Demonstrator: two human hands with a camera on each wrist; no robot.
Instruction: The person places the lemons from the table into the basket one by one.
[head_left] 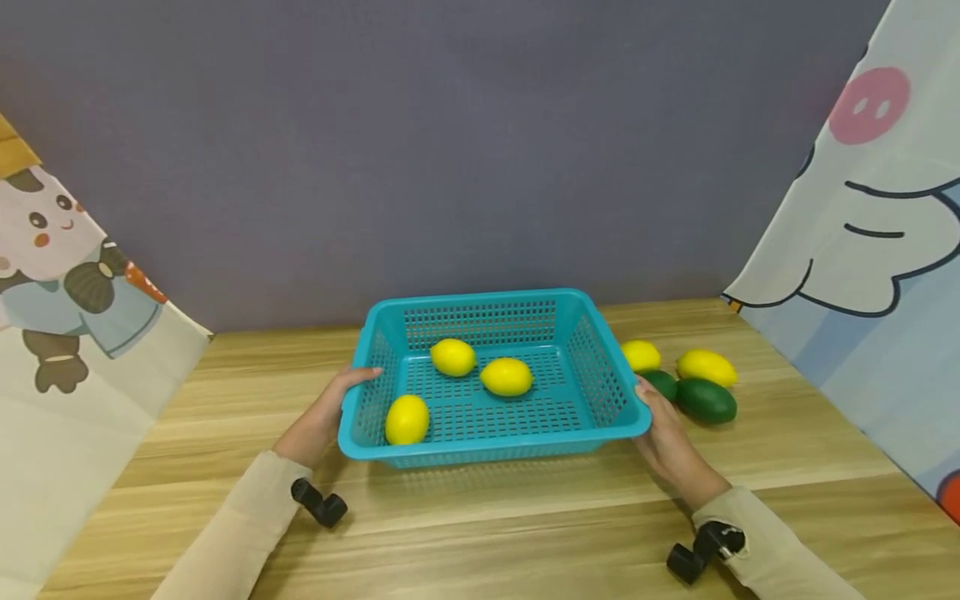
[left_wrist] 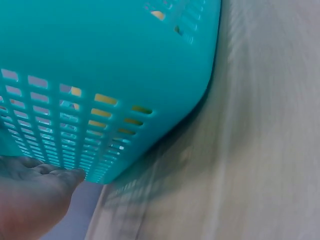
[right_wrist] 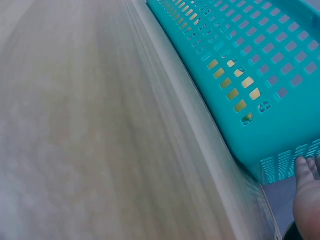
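A turquoise plastic basket (head_left: 487, 446) with slotted walls is held between both hands, low over the wooden table. Inside it lie three lemons: one at the back (head_left: 453, 357), another near the middle (head_left: 507, 377), and a third in the front left corner (head_left: 407, 420). My left hand (head_left: 327, 417) grips the left end, its thumb over the rim. At the opposite end my right hand (head_left: 667, 437) holds the rim near the front corner. Both wrist views show fingers against the outer basket wall (left_wrist: 125, 55). Whether the whole base touches the table is unclear.
Just right of the basket, two more lemons (head_left: 707, 367) lie on the table (head_left: 480, 533) with two dark green oval fruits (head_left: 707, 401), one partly hidden. A grey panel (head_left: 480, 150) stands behind, and cartoon-printed sheets (head_left: 855, 233) flank both sides.
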